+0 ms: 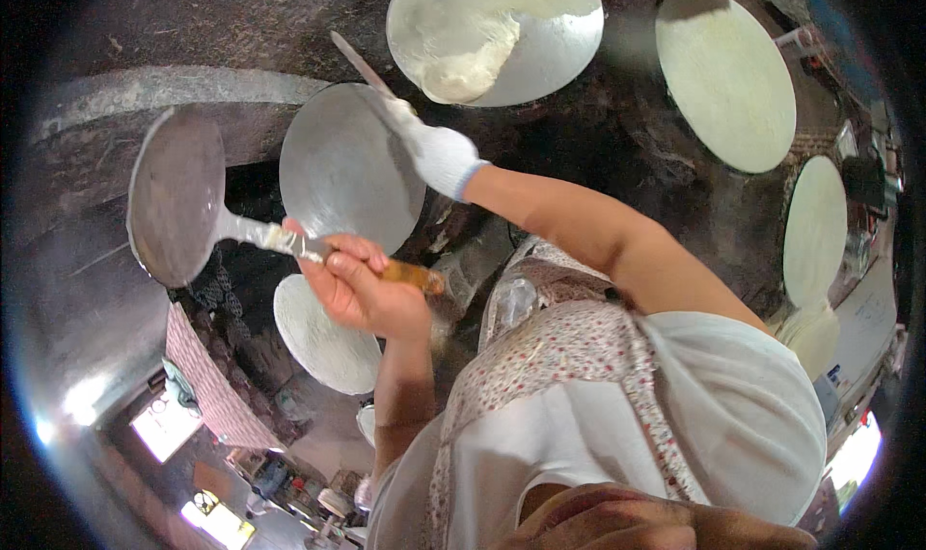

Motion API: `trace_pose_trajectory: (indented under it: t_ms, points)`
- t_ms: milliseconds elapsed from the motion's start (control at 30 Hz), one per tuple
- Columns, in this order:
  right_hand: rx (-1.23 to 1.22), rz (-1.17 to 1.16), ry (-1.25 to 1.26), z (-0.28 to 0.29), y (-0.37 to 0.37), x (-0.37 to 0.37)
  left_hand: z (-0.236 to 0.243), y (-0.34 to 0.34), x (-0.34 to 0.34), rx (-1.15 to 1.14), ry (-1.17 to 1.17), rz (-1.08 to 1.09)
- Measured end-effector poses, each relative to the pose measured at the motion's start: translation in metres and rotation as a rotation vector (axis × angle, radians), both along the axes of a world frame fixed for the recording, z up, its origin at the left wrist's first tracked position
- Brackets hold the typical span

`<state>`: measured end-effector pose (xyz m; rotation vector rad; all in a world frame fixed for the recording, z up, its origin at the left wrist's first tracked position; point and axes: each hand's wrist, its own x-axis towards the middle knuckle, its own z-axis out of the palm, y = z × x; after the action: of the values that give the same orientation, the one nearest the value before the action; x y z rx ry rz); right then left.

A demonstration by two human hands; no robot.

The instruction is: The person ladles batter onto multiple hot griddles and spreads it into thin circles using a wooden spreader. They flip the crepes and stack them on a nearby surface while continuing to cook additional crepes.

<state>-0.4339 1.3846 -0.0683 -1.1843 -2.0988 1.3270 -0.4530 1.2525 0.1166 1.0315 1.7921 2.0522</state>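
Observation:
My bare left hand (368, 288) is wrapped round the wooden handle of a large metal ladle (178, 198). The ladle's wide round bowl points to the left, and pale batter clings to its neck. Beyond it, my right hand (442, 160), in a white glove, grips a long flat scraper (362, 68) whose blade points up and left. Between the two hands and behind them lies a bare grey round griddle (352, 184). Just beyond the scraper, another round griddle (559, 58) carries white batter (473, 68), partly spread and heaped toward its near left.
Pale sheets cover round griddles on the right (728, 87) and farther right (815, 232). Another white-covered griddle (326, 336) sits below my left hand. Dark, stained stove surface (617, 164) surrounds them. A pink patterned cloth (212, 381) hangs at lower left.

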Motion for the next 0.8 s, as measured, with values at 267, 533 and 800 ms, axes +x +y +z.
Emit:
trace_pose_trajectory:
  t_ms: [267, 533, 800]
  points:
    - [0.092, -0.446, -0.086, -0.048, -0.010, 0.101, -0.016, -0.094, -0.043, -0.073, -0.077, 0.004]
    - [-0.002, -0.238, -0.211, -0.004, -0.019, 0.028, -0.027, -0.129, -0.046, -0.165, -0.055, -0.055]
    - [-0.078, -0.542, 0.002, -0.023, 0.014, 0.144, -0.032, -0.129, -0.035, -0.137, -0.181, -0.127]
